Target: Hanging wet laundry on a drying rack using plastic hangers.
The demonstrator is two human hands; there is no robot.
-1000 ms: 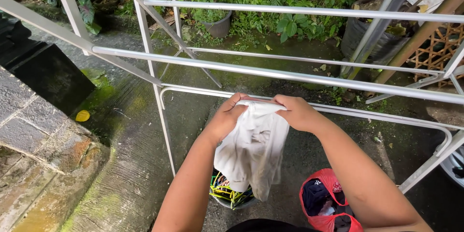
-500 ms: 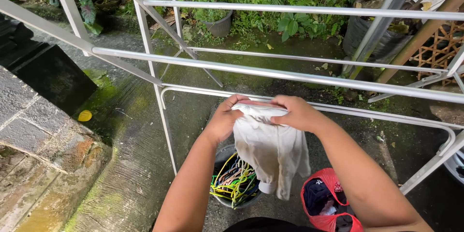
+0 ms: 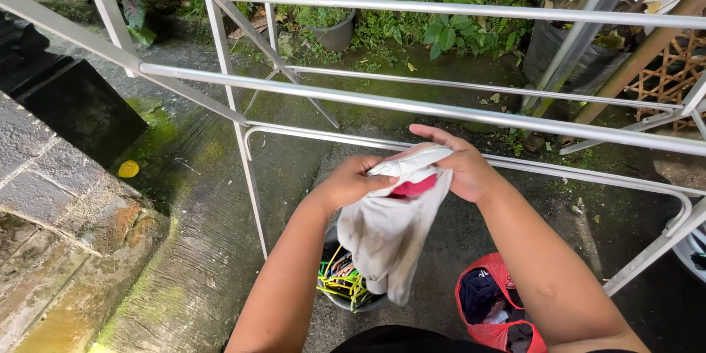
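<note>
Both hands close together at the centre of the frame, clamped on the top of a white garment point(image 3: 386, 228) with a red part showing near the collar. Left hand point(image 3: 351, 182) closed on the left edge of the cloth, right hand point(image 3: 460, 165) cupped over the upper right edge, fingers partly spread. Garment hanging down, its lower end above a dark bucket of coloured hangers point(image 3: 340, 279) at lower centre. Red bag of clothes point(image 3: 494, 307) just beside it, lower right. Metal drying rack point(image 3: 412, 108) crossing the frame just above the hands. Probably best to find both shoulder seams first, keep firm grip, pull the cloth flat, avoid touching the wet mossy ground point(image 3: 195, 198).
</note>
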